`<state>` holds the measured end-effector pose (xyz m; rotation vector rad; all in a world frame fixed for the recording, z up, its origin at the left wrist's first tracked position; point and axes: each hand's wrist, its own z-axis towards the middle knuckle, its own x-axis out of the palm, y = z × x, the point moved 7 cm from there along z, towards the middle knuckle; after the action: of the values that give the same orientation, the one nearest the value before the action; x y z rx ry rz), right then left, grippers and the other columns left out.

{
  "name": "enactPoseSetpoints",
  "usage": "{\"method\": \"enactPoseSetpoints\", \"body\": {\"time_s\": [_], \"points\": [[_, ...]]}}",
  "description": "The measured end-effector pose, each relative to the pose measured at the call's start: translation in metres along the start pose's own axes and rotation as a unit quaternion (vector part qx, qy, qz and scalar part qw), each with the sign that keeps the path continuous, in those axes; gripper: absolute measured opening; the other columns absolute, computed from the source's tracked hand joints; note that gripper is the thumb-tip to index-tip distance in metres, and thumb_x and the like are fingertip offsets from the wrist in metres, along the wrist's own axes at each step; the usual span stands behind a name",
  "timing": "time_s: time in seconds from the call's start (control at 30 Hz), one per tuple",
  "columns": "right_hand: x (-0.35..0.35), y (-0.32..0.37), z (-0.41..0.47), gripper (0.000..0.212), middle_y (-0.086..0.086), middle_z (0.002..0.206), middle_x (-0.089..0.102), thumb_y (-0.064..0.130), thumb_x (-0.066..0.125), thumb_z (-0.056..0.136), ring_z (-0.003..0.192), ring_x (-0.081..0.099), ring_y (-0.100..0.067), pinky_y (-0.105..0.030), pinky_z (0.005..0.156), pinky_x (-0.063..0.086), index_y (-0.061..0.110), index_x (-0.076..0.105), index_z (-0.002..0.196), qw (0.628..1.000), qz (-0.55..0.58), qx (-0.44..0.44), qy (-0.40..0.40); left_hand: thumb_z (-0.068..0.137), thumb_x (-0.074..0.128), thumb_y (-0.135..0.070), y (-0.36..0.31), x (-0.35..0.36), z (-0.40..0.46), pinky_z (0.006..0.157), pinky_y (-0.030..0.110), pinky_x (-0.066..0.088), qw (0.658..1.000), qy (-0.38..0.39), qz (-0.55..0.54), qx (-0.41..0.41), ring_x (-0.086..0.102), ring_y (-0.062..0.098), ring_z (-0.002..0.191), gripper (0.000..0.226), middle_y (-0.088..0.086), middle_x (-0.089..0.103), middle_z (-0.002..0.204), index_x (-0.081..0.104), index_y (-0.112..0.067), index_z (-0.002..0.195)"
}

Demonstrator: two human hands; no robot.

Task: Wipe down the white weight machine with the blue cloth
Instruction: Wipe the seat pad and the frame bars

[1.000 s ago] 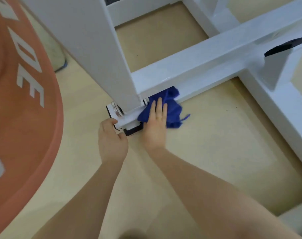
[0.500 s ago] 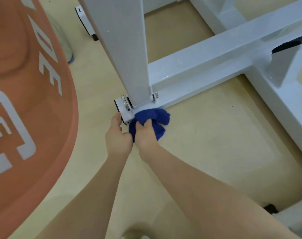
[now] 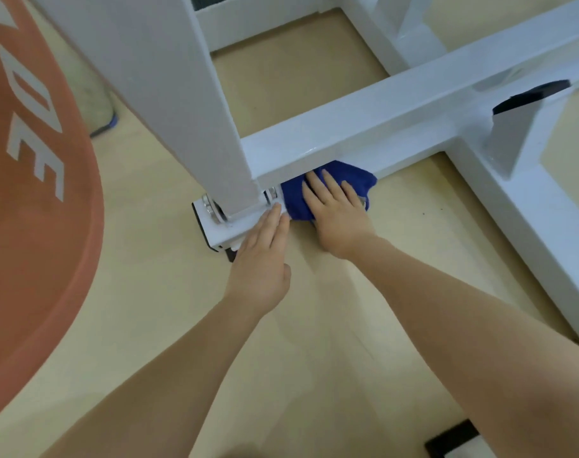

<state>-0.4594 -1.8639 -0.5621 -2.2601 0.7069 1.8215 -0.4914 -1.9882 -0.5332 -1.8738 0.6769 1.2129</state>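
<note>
four straight right fingers point(image 3: 327, 186) press flat atop the blue cloth point(image 3: 296, 201).

blue cloth point(image 3: 296, 196), white machine frame point(image 3: 364, 127), orange plate point(image 3: 33, 226)

Both bare forearms reach forward and down from the bottom of the view, converging toward the floor-level frame. The right hand point(image 3: 336, 213) lies palm down with its fingers point(image 3: 327, 183) straight and slightly spread, pressing flat on the blue cloth point(image 3: 296, 201); its thumb is tucked out of sight, probably under the palm's edge. The left hand point(image 3: 261, 259) sits just beside it, also palm down, fingers straight and held together, their tips touching the white base plate point(image 3: 222, 231). The two hands are close but not touching. Both wrists are fairly straight.
</note>
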Motion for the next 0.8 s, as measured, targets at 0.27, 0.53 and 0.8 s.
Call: {"method": "enactPoseSetpoints", "body": {"time_s": [0.27,0.53,0.8], "points": [[-0.005,-0.028,0.006,0.064,-0.003,0.158,-0.014,0.017,0.033,0.099,0.145,-0.01,-0.024,-0.04,0.118,0.0,0.02,-0.005,0.15,0.995,-0.001,0.097,-0.013,0.091,0.04,-0.011,-0.01,0.01,0.026,0.116,0.027,-0.001,0.995,0.057,0.075,-0.025,-0.008,0.016,0.145,0.074,0.003,-0.013,0.158,-0.004,-0.015,0.15],[-0.022,-0.117,0.006,0.066,0.0,0.159,-0.005,0.031,0.041,0.097,0.146,-0.002,-0.023,-0.04,0.117,0.011,0.024,0.003,0.151,0.987,0.018,0.155,-0.039,0.09,0.042,-0.013,-0.017,0.017,0.027,0.115,0.031,0.014,0.985,0.085,0.141,-0.043,-0.009,0.022,0.145,0.08,0.008,-0.016,0.156,-0.012,-0.011,0.148],[-0.017,-0.096,0.007,0.076,-0.002,0.159,-0.003,0.046,0.048,0.093,0.146,0.001,-0.026,-0.043,0.115,0.012,0.024,0.004,0.151,0.995,-0.015,0.093,-0.035,0.093,0.036,-0.018,-0.04,0.027,0.033,0.11,0.04,0.024,0.952,0.093,0.289,-0.037,0.01,0.043,0.139,0.081,0.034,-0.004,0.149,-0.027,-0.008,0.142]]}}
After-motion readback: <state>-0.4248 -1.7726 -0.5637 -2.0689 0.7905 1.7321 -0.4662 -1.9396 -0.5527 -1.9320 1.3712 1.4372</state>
